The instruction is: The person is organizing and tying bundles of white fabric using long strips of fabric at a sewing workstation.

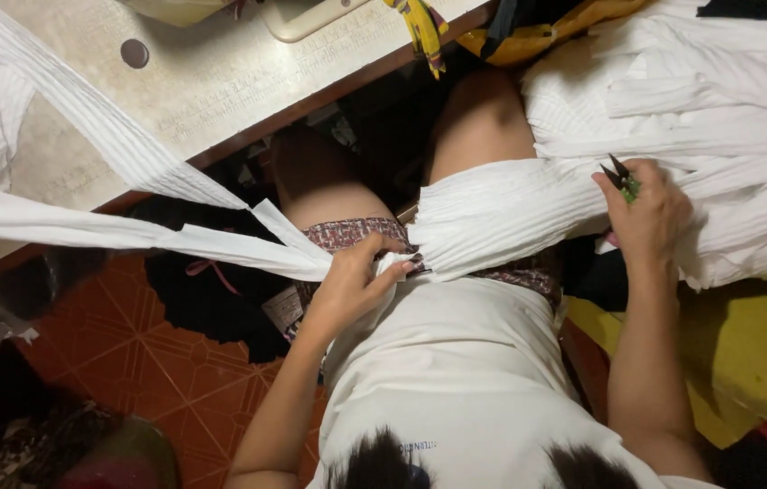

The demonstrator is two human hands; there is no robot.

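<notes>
Head camera view, looking down onto a seated person's lap. White ribbed fabric is spread widest across the scene: it is piled at the right, is drawn across the right thigh, and is gathered to a narrow bunch at the middle of the lap. From that bunch, long white strips are stretched away to the left, over the edge of a pale sewing table whose dark rim is seen running diagonally. An orange tiled floor is seen below the table, and a yellow cloth lies at the right. The left hand is closed on the gathered bunch, with fingers curled together and pinched on the fabric. The right hand is rested on the fabric pile, its fingers wrapped around small green thread snips, whose dark blades are seen pointing up and left.
</notes>
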